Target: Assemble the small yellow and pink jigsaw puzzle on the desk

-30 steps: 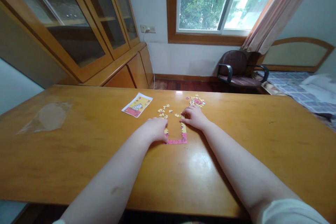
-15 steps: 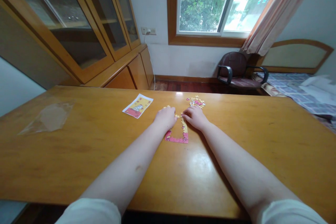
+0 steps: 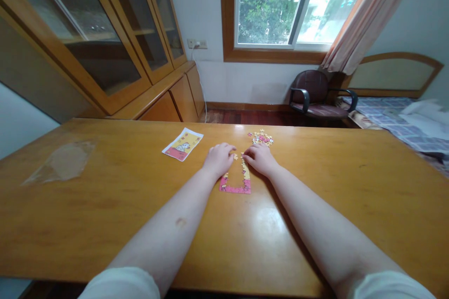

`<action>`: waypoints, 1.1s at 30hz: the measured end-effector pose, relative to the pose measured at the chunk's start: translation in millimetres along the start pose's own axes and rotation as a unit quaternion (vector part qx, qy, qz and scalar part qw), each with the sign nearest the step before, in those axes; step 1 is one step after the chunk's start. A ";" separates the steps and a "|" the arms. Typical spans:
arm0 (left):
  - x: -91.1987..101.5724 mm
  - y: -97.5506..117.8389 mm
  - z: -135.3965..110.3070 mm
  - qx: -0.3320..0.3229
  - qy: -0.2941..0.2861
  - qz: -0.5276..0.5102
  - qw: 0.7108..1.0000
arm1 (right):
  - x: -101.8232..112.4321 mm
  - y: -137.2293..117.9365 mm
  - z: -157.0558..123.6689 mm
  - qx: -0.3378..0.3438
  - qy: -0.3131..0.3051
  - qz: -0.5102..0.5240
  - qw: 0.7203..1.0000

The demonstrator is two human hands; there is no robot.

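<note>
A part-built jigsaw frame of pink and yellow pieces lies on the wooden table. My left hand rests over its left side, fingers curled down on loose yellow pieces. My right hand sits at the frame's upper right, fingertips pinched near a small loose piece between the two hands. What either hand holds is too small to make out. A heap of loose pieces lies just beyond my right hand.
A printed picture card lies left of my hands. A clear plastic bag is at the table's far left. Beyond the table stand wooden glass-door cabinets, a dark armchair under the window, and a bed.
My left hand moved from the frame's lower left up and forward over the loose yellow pieces, close to my right hand. My right hand stayed almost in place.
</note>
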State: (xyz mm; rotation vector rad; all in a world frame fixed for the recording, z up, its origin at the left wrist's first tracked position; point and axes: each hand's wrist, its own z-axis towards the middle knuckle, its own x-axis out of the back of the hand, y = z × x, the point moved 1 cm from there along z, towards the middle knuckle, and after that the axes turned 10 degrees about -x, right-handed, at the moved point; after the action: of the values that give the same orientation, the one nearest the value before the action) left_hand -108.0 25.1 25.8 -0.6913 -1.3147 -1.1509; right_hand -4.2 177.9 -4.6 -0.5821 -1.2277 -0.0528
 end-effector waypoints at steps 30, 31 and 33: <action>-16.3 -6.0 10.9 0.036 0.000 -0.008 0.999 | -0.8 1.5 2.7 -0.020 0.001 0.002 1.000; -17.2 -6.9 11.4 0.040 0.003 -0.015 0.999 | -0.6 1.2 2.6 -0.020 -0.001 0.002 1.000; -19.1 -8.3 12.1 0.044 0.012 -0.024 0.999 | -0.2 0.7 2.5 -0.023 -0.001 0.005 1.000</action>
State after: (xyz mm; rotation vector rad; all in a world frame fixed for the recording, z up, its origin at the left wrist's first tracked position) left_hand -117.7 38.1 8.0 -0.5826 -1.3608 -1.1291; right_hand -6.2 179.5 -4.5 -0.6278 -1.2278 -0.0732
